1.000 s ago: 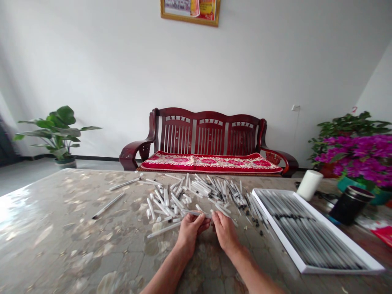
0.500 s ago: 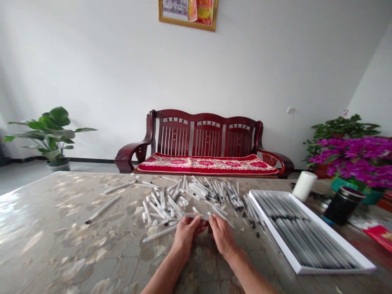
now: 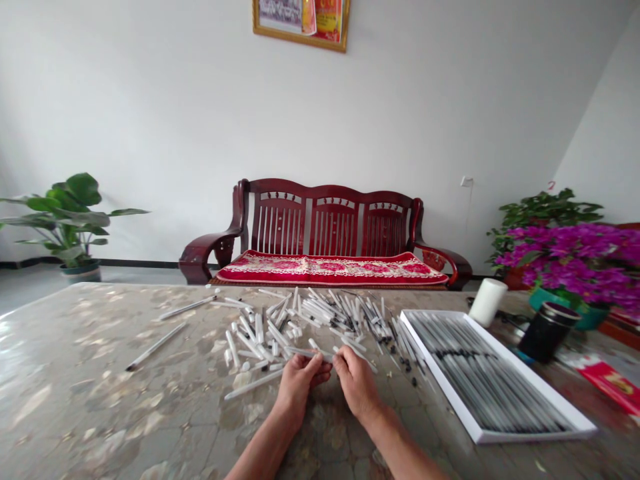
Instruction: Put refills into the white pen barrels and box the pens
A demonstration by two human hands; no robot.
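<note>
Between my two hands, just above the table, lies a slim whitish pen (image 3: 299, 351). My left hand (image 3: 302, 377) is closed around it, with the pen's left end sticking out past the fingers. Pinched at the pen's right end is my right hand (image 3: 354, 377); its fingertips hide that end. Right behind the hands spreads a loose heap of white pen parts (image 3: 260, 330), with caps and barrels lying at all angles. Small black pieces (image 3: 407, 365) are scattered to the right of my right hand. A single translucent tube (image 3: 254, 385) rests left of my left hand.
A white box (image 3: 477, 437) packed with rows of pens stands at the right. Behind it are a white cylinder (image 3: 487, 302), a dark cup (image 3: 549, 331) and purple flowers (image 3: 575, 257). Two pens, one of them (image 3: 156, 347), lie at the table's left. Beyond stands a wooden bench (image 3: 333, 227).
The view has turned slightly to the right, so everything appears shifted left. Both hands keep hold of the pen and have stayed in nearly the same place.
</note>
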